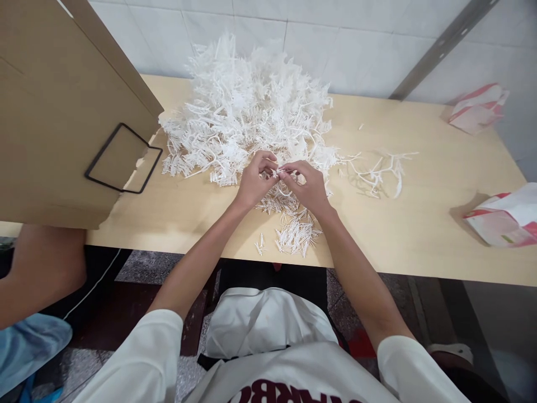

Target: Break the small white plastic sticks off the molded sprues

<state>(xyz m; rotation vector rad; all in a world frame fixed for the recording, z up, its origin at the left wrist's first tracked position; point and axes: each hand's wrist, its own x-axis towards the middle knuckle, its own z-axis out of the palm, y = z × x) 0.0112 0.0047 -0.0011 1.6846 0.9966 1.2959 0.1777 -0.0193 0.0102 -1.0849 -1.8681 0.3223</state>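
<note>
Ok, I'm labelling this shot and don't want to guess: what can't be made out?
All in the head view:
- Exact shape of the white piece between left hand and right hand: small, partly behind fingers.
- Where the other person's arm ends: behind cardboard.
- Nearer red-and-white packet: cut by right edge.
- Shirt lettering: cut by bottom edge.

Cardboard panel and two paper bags at opposite ends of desk

A brown cardboard panel (62, 112) with a ragged lower edge stands at the left of the pale wooden desk (419, 235). A bent black wire frame (149, 147) lies partly against it, partly over the desktop. At the far right, two red-and-white paper bags sit apart, one bag (478, 109) near the back, the other bag (505, 218) closer to the front. Behind rises a white tiled wall (361, 56), crossed by a slanting metal strip (444, 50). At lower left are another person's bent arm (46, 268) and light blue clothing (33, 347), above a speckled floor (146, 266).
</note>
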